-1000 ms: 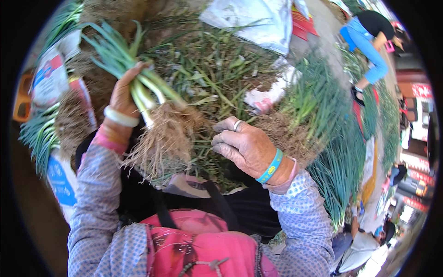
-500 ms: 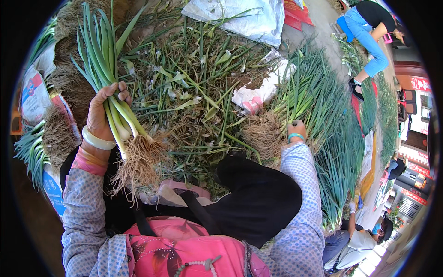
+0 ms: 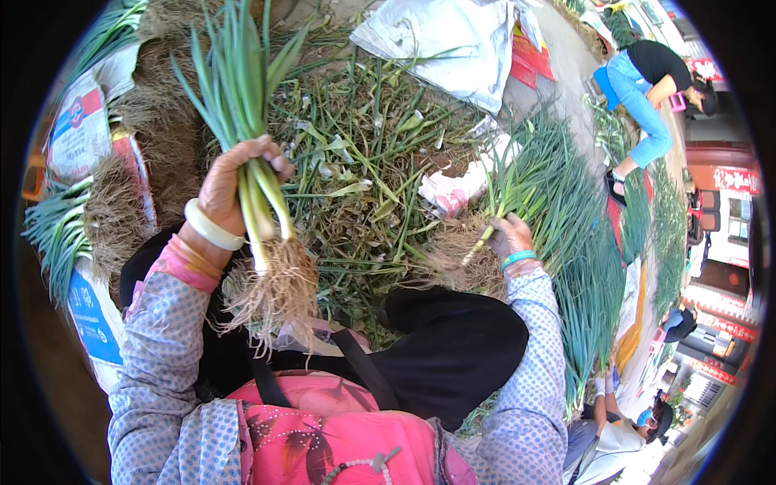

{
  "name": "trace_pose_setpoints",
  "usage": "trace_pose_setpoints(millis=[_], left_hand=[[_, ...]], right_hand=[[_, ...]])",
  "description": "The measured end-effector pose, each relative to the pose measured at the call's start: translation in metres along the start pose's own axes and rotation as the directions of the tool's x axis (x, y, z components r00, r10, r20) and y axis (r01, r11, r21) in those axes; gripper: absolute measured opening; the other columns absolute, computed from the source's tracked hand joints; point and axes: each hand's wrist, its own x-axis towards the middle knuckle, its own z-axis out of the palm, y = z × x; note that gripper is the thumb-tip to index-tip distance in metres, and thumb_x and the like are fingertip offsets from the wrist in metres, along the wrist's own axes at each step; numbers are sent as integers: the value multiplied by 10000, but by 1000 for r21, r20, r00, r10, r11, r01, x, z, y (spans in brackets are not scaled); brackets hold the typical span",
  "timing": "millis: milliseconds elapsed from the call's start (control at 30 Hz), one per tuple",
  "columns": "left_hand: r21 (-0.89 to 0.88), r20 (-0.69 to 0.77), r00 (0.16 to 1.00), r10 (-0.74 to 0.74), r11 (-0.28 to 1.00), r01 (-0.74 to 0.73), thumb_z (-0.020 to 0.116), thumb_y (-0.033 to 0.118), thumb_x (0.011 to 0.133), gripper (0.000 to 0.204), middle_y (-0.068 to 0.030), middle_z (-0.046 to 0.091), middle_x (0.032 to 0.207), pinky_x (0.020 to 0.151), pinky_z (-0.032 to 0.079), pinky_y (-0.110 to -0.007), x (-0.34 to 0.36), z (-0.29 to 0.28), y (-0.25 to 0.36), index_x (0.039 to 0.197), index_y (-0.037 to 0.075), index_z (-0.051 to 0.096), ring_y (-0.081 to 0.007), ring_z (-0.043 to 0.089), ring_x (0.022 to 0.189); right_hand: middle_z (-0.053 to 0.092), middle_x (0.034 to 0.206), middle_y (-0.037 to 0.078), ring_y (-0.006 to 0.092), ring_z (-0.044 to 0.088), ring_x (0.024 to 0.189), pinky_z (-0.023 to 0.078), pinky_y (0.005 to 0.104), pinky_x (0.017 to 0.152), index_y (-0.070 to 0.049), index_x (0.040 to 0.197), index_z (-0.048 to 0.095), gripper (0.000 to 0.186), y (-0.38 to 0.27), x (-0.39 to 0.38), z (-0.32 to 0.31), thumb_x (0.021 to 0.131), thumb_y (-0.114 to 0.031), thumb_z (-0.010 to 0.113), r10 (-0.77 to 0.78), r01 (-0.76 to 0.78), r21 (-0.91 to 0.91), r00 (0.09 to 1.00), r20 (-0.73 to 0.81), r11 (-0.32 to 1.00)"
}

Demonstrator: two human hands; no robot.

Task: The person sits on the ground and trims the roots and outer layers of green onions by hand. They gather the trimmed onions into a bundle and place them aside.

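Observation:
My left hand (image 3: 229, 184) is closed around a bunch of green onions (image 3: 238, 77), held upright with leaves pointing up and tangled brown roots (image 3: 283, 287) hanging below the fist. The white stems show just under my fingers. To the right, my right hand (image 3: 512, 236) pinches a single green onion (image 3: 478, 245) near its pale lower end, its leaves running up toward the pile. Beneath that hand lies a large pile of green onions (image 3: 578, 259), their roots (image 3: 457, 255) facing me.
Stripped leaves (image 3: 356, 162) litter the ground ahead. A white plastic sheet (image 3: 444, 48) and a torn white bag (image 3: 457, 187) lie among them. Rooted bundles (image 3: 113, 222) stack at left beside printed sacks (image 3: 79, 133). Other people (image 3: 643, 93) sit at the right.
My left hand and its bunch have shifted right and slightly up in view. My right hand, earlier down in the pile, now has one green onion's pale end raised from it.

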Motion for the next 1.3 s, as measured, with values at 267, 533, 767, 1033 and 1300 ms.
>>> trace_pose_setpoints(millis=[267, 533, 767, 1033, 1300], left_hand=[[-91, -74, 992, -104, 991, 97, 624, -11, 736, 220, -102, 597, 754, 597, 536, -279, -20, 5, -10, 904, -1, 484, -173, 578, 606], [38, 119, 993, -27, 999, 23, 670, 33, 733, 299, -34, 601, 826, 638, 497, -263, -31, 11, -25, 1009, 39, 553, -139, 570, 666], [98, 109, 994, -18, 995, 7, 695, 117, 757, 225, 4, 582, 754, 601, 477, -240, -26, 6, -21, 940, 68, 574, -103, 548, 626], [200, 29, 997, 72, 977, -76, 657, 77, 750, 188, -45, 617, 763, 601, 499, -242, -15, 16, -6, 916, 15, 591, -125, 572, 618], [226, -91, 986, 141, 967, -118, 620, 103, 785, 164, -35, 572, 672, 551, 500, -243, -2, -11, 25, 900, -14, 606, -124, 554, 577]], right_hand=[[585, 832, 98, 87, 509, 511, 409, 202, 400, -59, 1206, 430, 341, -103, -73, 141, 889, -175, 470, -105, 149, -88, 921, 375, 985], [621, 862, 100, 234, 622, 765, 495, 312, 662, -90, 1110, 601, 351, -60, -103, 245, 770, -6, 590, -702, 797, -560, 533, 473, 228], [559, 884, 116, 263, 589, 784, 477, 325, 667, -58, 1061, 606, 331, -50, -117, 258, 742, 31, 589, -695, 895, -442, 355, 625, 59], [569, 874, 14, 118, 591, 761, 515, 277, 733, -52, 1158, 538, 301, -52, -113, 235, 859, -23, 523, -282, 149, 314, 855, 435, 938], [507, 663, 20, 28, 343, 397, 314, 163, 343, 23, 1088, 568, 290, -74, -123, 162, 856, -1, 397, -290, 229, 194, 867, 406, 954]])
